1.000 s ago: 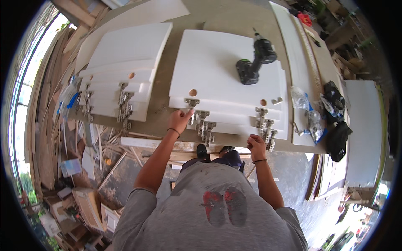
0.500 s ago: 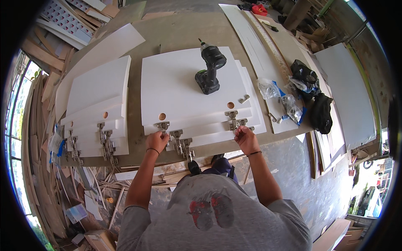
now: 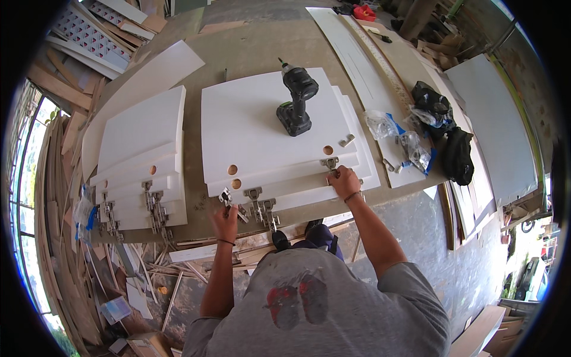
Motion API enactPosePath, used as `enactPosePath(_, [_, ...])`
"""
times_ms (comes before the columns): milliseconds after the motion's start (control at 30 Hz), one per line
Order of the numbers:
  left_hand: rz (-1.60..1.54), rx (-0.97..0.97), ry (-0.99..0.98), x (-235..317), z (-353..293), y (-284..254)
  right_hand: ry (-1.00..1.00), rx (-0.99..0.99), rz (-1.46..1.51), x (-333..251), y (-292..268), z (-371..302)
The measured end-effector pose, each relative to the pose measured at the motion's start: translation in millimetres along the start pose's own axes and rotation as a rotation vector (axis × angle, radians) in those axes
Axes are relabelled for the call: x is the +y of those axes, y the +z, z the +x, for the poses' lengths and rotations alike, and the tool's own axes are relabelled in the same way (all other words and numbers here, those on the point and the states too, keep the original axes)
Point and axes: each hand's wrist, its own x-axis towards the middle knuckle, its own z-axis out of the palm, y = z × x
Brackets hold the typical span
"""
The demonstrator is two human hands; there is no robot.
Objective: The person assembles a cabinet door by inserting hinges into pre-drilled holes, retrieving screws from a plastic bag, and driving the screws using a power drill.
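Note:
My left hand (image 3: pixel 224 222) is closed on a silver cabinet hinge (image 3: pixel 225 196), lifted off the near edge of the stacked white panels (image 3: pixel 256 119). Beside it a bare round hole (image 3: pixel 237 184) shows in the second panel. My right hand (image 3: pixel 346 183) closes its fingers around the arm of another cabinet hinge (image 3: pixel 329 162), whose cup end lies at the panel edge on the right; the fingers hide part of it. Between my hands several more hinges (image 3: pixel 262 205) hang over the lower panels' front edge. A black cordless drill (image 3: pixel 295 101) stands upright on the top panel.
To the left, a second stack of white panels (image 3: pixel 140 122) carries several hinges (image 3: pixel 156 208). Clear plastic bags of hardware (image 3: pixel 413 149) and black bags (image 3: pixel 458 154) lie at the right. A small metal piece (image 3: pixel 347 140) rests on the top panel. Scrap boards (image 3: pixel 59 172) line the left side.
My left hand has pulled the left hinge away from the second panel and drawn it toward me, baring its hole. My right hand has shifted slightly up and left onto the right hinge.

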Motion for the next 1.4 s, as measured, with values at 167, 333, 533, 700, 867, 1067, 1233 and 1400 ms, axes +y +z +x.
enactPosePath(167, [-0.008, -0.015, -0.044, -11, -25, -6, 0.014, -0.028, -0.014, -13, -10, 6])
enactPosePath(333, [-0.063, -0.027, -0.058, -10, -32, -7, 0.084, -0.069, 0.201, -13, -23, 3])
enactPosePath(533, [-0.089, -0.248, -0.053, 39, -40, 25, 0.454, -0.45, 1.561, -19, -33, -38])
enactPosePath(700, [0.038, -0.489, 0.152, 71, -48, 90, 0.579, -0.657, 1.771, -59, -41, -89])
enactPosePath(867, [-0.038, -0.685, 0.156, 104, -57, 161, 0.677, -0.528, 1.886, -20, -45, -91])
enactPosePath(1067, [0.031, -0.734, 0.209, 130, -54, 242, 0.691, -0.375, 1.83, 37, -83, -57])
enactPosePath(1233, [0.082, -0.687, 0.263, 134, -48, 344, 0.649, -0.386, 1.81, 127, -90, 5])
enactPosePath(1400, [0.331, -0.594, 0.325, 161, -45, 435, 0.573, -0.22, 1.227, 206, -120, 65])
